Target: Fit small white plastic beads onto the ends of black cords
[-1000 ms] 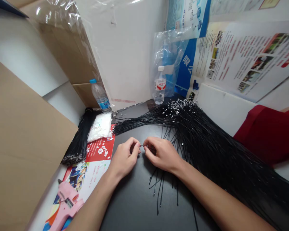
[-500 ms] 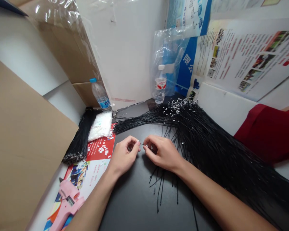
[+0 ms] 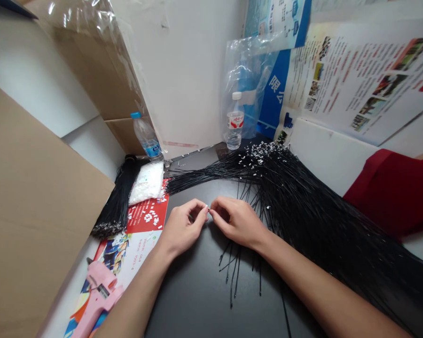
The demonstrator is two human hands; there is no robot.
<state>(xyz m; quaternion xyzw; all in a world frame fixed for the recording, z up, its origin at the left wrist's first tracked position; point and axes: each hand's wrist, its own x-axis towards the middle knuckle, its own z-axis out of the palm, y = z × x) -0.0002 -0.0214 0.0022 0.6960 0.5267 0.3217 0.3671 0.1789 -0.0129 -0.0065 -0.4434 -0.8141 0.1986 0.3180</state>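
Note:
My left hand (image 3: 183, 227) and my right hand (image 3: 236, 220) meet fingertip to fingertip over the black table top (image 3: 197, 300). Both pinch shut at the same spot; earlier frames show a thin black cord running from the right hand's pinch toward the left. A few loose black cords (image 3: 236, 270) lie under my right wrist. A big heap of black cords (image 3: 320, 216) with small white tips spreads to the right and back.
A bag of small white pieces (image 3: 147, 182) and a tied bundle of black cords (image 3: 117, 204) lie at the left on a red leaflet (image 3: 146, 216). A pink glue gun (image 3: 97, 298) lies at the lower left. Two water bottles (image 3: 234, 122) stand at the back. Cardboard (image 3: 31, 225) walls the left.
The two hands have closed the small gap between their fingertips; the short bit of cord seen between them before is now hidden. The view has tilted slightly.

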